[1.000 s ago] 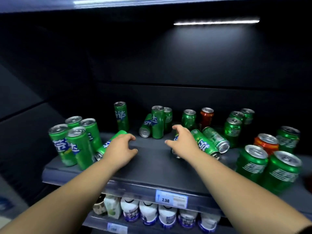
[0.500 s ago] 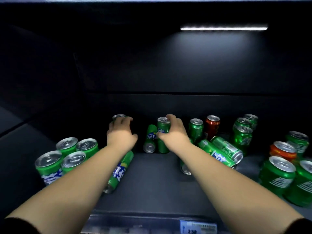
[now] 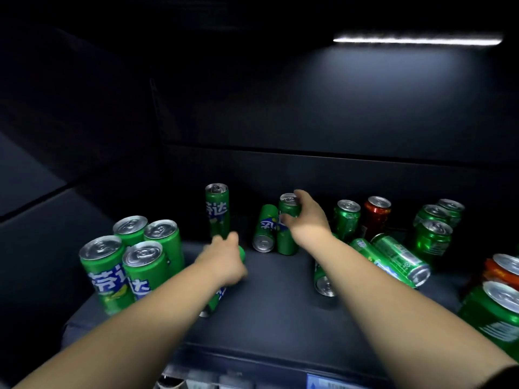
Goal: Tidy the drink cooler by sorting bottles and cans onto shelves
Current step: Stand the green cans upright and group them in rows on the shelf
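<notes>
Dark shelf (image 3: 280, 313) under a light strip (image 3: 418, 40) at the upper right of the frame fills the view, scattered with cans. Right of centre, the right hand (image 3: 304, 220) wraps an upright green can (image 3: 288, 237), thumb on its near side and fingers curled over the rim, clamped on it. Its long axis stands vertical; a tilted can (image 3: 265, 228) leans against its left side. Left of centre, the left hand (image 3: 224, 259) is blurred, closed over a fallen green can (image 3: 217, 299) lying with its long axis running from lower left up toward the centre; how tightly the fingers grip it I cannot tell. A tall can (image 3: 217, 211) stands just behind that hand. Four upright cans (image 3: 132, 265) cluster at the left.
</notes>
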`<state>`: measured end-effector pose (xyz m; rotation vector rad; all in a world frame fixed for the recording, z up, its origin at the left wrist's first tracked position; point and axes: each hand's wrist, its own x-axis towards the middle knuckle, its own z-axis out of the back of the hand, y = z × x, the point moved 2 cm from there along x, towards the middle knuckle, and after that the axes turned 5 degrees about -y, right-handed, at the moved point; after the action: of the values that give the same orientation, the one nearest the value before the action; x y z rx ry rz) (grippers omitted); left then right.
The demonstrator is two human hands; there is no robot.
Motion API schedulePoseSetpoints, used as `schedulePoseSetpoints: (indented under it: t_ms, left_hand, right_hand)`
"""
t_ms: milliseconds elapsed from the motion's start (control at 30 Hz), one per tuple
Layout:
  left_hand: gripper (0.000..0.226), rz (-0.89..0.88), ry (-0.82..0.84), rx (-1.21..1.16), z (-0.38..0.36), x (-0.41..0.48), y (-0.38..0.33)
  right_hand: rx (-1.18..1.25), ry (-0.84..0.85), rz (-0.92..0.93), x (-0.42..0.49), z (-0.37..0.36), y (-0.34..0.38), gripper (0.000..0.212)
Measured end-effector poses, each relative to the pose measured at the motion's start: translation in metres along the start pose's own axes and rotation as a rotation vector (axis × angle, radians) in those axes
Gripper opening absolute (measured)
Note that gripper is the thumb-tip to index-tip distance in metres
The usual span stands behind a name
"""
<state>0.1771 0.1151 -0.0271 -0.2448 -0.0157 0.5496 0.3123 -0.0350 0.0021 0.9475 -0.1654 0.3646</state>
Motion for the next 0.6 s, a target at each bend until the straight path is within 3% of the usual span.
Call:
schedulePoseSetpoints:
  t_ms: [67, 200, 267, 467, 600]
  left_hand:
    - [0.082, -0.007, 0.055, 0.020, -0.005, -0.006, 0.005]
    - [0.121, -0.020, 0.125, 0.061, -0.001, -0.019, 0.010]
    - [0.129, -0.014, 0.164, 0.098, -0.001, -0.027, 0.013]
    - [0.117, -0.082, 0.132, 0.107, 0.001, -0.044, 0.017]
    - [0.083, -0.104, 0.097, 0.063, 0.012, -0.051, 0.012]
  right_hand:
    - [0.013, 0.026, 0.014, 0.000, 0.004, 0.000, 0.063]
    - [0.040, 0.080, 0.047, -0.012, 0.014, 0.001, 0.064]
    - [0.056, 0.099, 0.090, -0.023, 0.016, 0.000, 0.063]
    - [0.056, 0.084, 0.203, -0.054, 0.024, -0.002, 0.061]
    - [0.101, 0.072, 0.217, -0.073, 0.033, -0.003, 0.058]
